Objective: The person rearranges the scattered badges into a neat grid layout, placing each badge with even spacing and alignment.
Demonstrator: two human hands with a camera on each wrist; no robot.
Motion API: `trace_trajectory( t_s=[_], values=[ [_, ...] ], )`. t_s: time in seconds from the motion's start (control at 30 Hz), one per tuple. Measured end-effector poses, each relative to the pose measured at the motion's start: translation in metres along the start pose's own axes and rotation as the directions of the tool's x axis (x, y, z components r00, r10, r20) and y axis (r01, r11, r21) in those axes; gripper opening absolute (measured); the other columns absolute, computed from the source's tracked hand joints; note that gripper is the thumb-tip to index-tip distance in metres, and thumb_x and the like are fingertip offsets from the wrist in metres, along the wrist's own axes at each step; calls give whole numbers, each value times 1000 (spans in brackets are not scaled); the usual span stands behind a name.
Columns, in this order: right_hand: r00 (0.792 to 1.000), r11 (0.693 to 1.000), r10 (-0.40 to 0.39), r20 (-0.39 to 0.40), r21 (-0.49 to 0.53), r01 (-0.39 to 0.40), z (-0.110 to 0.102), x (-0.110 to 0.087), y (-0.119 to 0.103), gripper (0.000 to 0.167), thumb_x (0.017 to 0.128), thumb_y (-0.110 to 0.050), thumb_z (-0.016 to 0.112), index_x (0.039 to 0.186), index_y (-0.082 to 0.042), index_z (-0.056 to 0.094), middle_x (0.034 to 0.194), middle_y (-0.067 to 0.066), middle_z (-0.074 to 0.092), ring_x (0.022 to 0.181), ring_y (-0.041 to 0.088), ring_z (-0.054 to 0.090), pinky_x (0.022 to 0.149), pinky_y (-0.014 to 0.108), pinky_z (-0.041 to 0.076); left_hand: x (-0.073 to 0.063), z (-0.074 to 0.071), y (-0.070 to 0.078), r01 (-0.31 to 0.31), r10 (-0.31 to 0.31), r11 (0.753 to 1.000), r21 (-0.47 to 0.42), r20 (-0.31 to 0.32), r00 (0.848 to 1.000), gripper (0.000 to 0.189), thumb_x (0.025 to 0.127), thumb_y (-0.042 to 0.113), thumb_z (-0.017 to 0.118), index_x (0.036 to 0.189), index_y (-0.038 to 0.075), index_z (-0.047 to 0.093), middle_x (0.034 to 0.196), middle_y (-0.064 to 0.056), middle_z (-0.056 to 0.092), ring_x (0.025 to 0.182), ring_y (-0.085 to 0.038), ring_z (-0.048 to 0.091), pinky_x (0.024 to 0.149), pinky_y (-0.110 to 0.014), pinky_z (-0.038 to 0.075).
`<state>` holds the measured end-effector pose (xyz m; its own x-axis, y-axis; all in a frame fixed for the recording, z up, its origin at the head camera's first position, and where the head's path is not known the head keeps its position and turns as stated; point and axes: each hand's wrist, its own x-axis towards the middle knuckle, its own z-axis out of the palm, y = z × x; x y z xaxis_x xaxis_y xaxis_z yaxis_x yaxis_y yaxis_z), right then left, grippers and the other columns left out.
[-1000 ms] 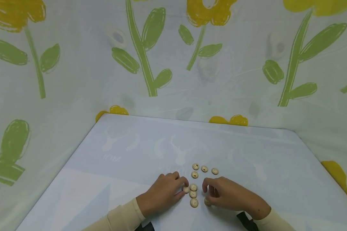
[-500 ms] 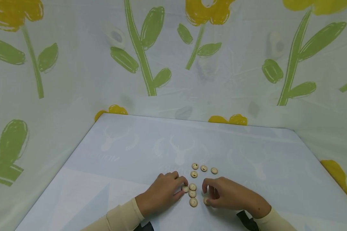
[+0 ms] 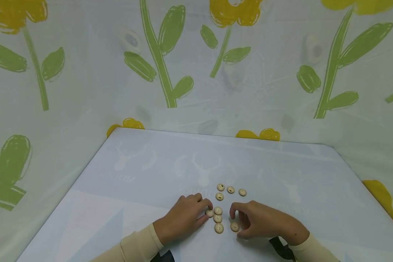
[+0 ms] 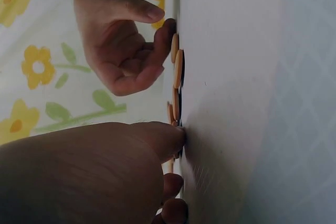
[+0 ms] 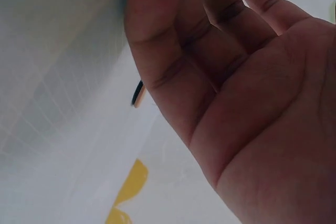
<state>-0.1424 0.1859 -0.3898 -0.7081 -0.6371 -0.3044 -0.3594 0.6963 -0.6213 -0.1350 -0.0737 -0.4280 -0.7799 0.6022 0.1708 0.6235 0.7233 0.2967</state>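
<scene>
Several small round pale wooden discs, like buttons with dark marks on top, lie on the table. My left hand [image 3: 186, 218] pinches one disc [image 3: 209, 213] between thumb and forefinger, at the left side of a short column of discs [image 3: 217, 218]. To the right of that column lies a single disc [image 3: 234, 226]. My right hand [image 3: 262, 222] is around this disc with fingers bent and thumb apart from it, holding nothing. In the left wrist view, discs [image 4: 178, 69] stand edge-on between the two hands. The right wrist view shows the right palm [image 5: 262, 98] and part of a disc [image 5: 138, 95].
Farther back, a row of discs [image 3: 230, 189] runs rightward, with another disc [image 3: 219, 196] below its left end. The pale table [image 3: 144, 163] ends at a flower-printed curtain [image 3: 95, 65] behind and at both sides. Dark straps [image 3: 280, 247] sit at the wrists.
My right thumb has come away from the single disc, which now shows whole on the table. The left hand stays on its disc; the view has shifted slightly.
</scene>
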Motion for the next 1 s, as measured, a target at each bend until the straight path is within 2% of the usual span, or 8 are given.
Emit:
trace_trajectory(
  t_s=[0.6, 1.0],
  values=[
    [1000, 999, -13, -9, -43, 12, 4, 3, 2, 29, 79, -16, 80, 100, -26, 62, 71, -13, 59, 61, -1, 51, 57, 20, 46, 1, 2, 1, 8, -8, 1000, 11, 5, 1000, 15, 95, 30, 69, 109, 27, 69, 85, 10, 57, 74, -2, 49, 64, -23, 36],
    [1000, 998, 10, -14, -65, -11, 6, 5, 2, 24, 82, -19, 79, 96, -28, 62, 71, -14, 58, 63, -1, 52, 59, 20, 46, 1, 2, 1, 2, -2, 1000, 12, -2, 1000, 15, 94, 30, 69, 109, 27, 69, 85, 9, 57, 73, -3, 50, 62, -23, 36]
  ],
)
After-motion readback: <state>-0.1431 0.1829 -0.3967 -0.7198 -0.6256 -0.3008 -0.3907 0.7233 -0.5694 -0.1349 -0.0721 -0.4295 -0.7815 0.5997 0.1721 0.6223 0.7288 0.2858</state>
